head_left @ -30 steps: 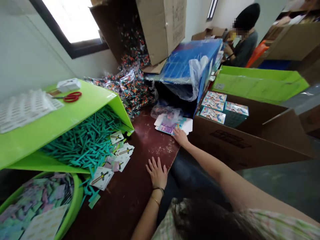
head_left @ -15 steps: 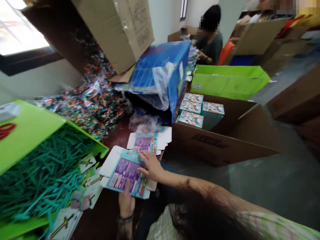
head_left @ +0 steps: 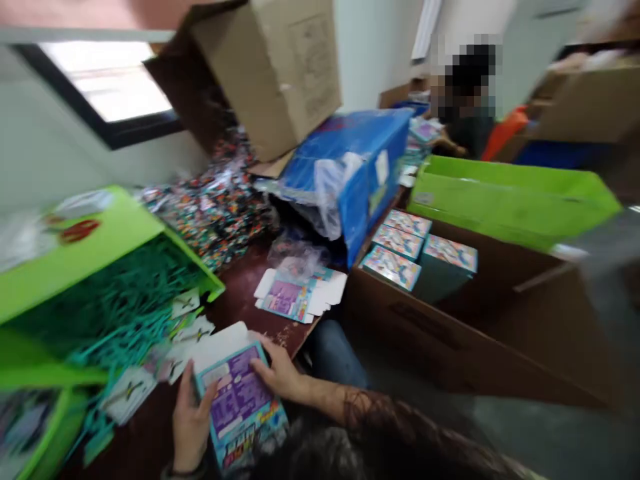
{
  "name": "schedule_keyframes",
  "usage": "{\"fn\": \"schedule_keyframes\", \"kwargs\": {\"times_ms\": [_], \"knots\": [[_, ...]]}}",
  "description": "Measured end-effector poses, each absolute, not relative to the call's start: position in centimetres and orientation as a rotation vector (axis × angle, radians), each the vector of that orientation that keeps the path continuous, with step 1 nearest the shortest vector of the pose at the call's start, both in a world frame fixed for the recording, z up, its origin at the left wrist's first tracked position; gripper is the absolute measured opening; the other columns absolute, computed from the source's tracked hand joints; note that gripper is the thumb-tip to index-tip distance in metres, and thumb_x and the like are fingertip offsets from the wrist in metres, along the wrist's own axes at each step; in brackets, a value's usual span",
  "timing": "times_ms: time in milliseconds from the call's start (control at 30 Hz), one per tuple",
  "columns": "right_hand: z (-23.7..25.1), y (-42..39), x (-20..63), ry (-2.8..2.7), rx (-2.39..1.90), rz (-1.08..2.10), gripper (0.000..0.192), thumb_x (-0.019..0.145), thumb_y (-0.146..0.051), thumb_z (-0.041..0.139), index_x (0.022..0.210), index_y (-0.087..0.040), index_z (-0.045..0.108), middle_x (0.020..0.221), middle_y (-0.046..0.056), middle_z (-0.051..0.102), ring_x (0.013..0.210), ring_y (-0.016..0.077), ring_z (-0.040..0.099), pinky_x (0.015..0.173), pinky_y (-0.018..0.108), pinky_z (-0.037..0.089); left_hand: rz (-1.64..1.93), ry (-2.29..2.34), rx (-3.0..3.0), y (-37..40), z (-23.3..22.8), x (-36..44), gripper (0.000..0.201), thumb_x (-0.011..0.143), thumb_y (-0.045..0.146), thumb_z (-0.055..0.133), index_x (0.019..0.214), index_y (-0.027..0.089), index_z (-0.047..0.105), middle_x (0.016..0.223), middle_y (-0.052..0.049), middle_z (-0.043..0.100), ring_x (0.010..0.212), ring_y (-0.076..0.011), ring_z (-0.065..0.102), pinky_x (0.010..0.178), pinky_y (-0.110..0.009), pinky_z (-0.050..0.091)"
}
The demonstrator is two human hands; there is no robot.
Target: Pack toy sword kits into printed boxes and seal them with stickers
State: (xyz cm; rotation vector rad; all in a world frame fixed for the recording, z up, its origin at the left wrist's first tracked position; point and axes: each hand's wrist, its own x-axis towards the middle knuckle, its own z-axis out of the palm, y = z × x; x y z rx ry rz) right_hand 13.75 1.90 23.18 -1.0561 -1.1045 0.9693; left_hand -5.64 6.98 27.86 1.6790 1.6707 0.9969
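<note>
Between my two hands is a teal and purple printed carton, its white end flap standing out at the far end. My left hand grips its left edge, thumb on the printed face. On the right side my right hand holds it, thumb on the face and fingers behind the far edge. Beyond, on the dark red table, another flat unfolded carton lies with its white flaps spread. A clear plastic bag rests against it.
At left, a green box spills teal plastic strips beside printed cards. Small colourful packets pile behind. A blue box stands ahead. The brown carton at right holds several finished boxes. A person sits farther back.
The carton has been lifted off the table, turned and drawn closer to me. Both hands have gone from lying on it to gripping its sides. My view has shifted too.
</note>
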Motion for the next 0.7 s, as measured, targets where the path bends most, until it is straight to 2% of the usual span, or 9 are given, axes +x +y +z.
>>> {"fn": "schedule_keyframes", "kwargs": {"times_ms": [67,133,233,300,367,467,533,600,700], "knots": [[22.6,1.5,12.1,-1.110,-1.036,0.966,0.056,0.095,-0.034,0.060,0.149,-0.021,0.055,0.149,0.008,0.063,0.138,0.0237,0.058,0.121,0.039,0.043,1.003,1.686,1.592,5.8,28.6,-7.1,0.094,0.067,0.075,0.071,0.145,0.025,0.055,0.156,-0.012,0.056,0.145,-0.0419,0.050,0.122,-0.056,0.040],[21.9,1.1,10.3,-1.174,-1.038,1.011,0.047,0.096,-0.037,0.058,0.140,-0.020,0.061,0.137,0.009,0.069,0.127,0.0229,0.065,0.113,0.037,0.049,0.991,1.678,1.492,4.1,28.7,-8.9,0.085,0.065,0.074,0.074,0.132,0.022,0.064,0.145,-0.014,0.064,0.134,-0.0389,0.060,0.116,-0.052,0.046],[20.9,1.1,7.6,-1.394,-1.079,1.061,0.034,0.101,-0.043,0.049,0.107,-0.018,0.072,0.102,0.008,0.075,0.097,0.0216,0.071,0.094,0.033,0.057,1.083,1.717,1.260,1.4,28.1,-11.3,0.063,0.067,0.074,0.071,0.099,0.019,0.073,0.106,-0.010,0.077,0.099,-0.0295,0.071,0.093,-0.041,0.057],[20.8,1.8,6.3,-1.591,-1.075,1.077,0.044,0.104,-0.045,0.042,0.084,-0.019,0.071,0.087,0.008,0.072,0.084,0.0212,0.068,0.085,0.034,0.058,1.224,1.746,1.090,0.1,27.6,-12.4,0.054,0.071,0.071,0.068,0.081,0.018,0.071,0.084,-0.007,0.072,0.081,-0.0240,0.066,0.079,-0.036,0.056],[21.4,3.5,5.4,-1.733,-1.033,1.042,0.049,0.105,-0.045,0.039,0.082,-0.019,0.073,0.097,0.011,0.072,0.092,0.0226,0.069,0.088,0.036,0.058,1.388,1.717,0.936,-0.5,27.4,-13.2,0.044,0.074,0.060,0.070,0.082,0.017,0.070,0.082,-0.005,0.071,0.075,-0.0202,0.063,0.072,-0.032,0.053],[23.3,7.1,4.1,-1.903,-1.022,0.902,0.033,0.102,-0.041,0.053,0.111,-0.019,0.076,0.127,0.015,0.067,0.118,0.0259,0.065,0.103,0.041,0.054,1.474,1.539,0.689,-0.2,27.4,-14.4,0.036,0.070,0.033,0.072,0.103,0.018,0.069,0.091,-0.001,0.074,0.072,-0.0167,0.063,0.070,-0.029,0.052],[24.3,9.0,3.1,-2.133,-0.967,0.853,0.029,0.097,-0.035,0.063,0.118,-0.019,0.075,0.119,0.015,0.070,0.114,0.0264,0.067,0.102,0.041,0.054,1.286,1.397,0.493,0.2,27.2,-15.4,0.034,0.069,0.024,0.070,0.102,0.014,0.070,0.084,-0.002,0.075,0.069,-0.0178,0.065,0.072,-0.030,0.054],[24.7,9.6,2.1,-2.343,-0.811,0.840,0.022,0.098,-0.031,0.061,0.105,-0.018,0.078,0.101,0.013,0.075,0.101,0.0257,0.070,0.096,0.040,0.056,1.106,1.269,0.327,0.4,26.8,-16.4,0.028,0.070,0.021,0.068,0.096,0.010,0.071,0.077,-0.005,0.074,0.069,-0.0203,0.067,0.075,-0.034,0.055],[24.3,8.7,1.2,-2.330,-0.636,0.988,0.038,0.104,-0.040,0.049,0.103,-0.017,0.080,0.104,0.015,0.078,0.103,0.0272,0.071,0.099,0.043,0.055,1.111,1.162,0.219,0.4,26.0,-17.5,0.032,0.069,0.016,0.067,0.100,0.011,0.072,0.081,-0.006,0.076,0.073,-0.0200,0.070,0.078,-0.033,0.055]]}}
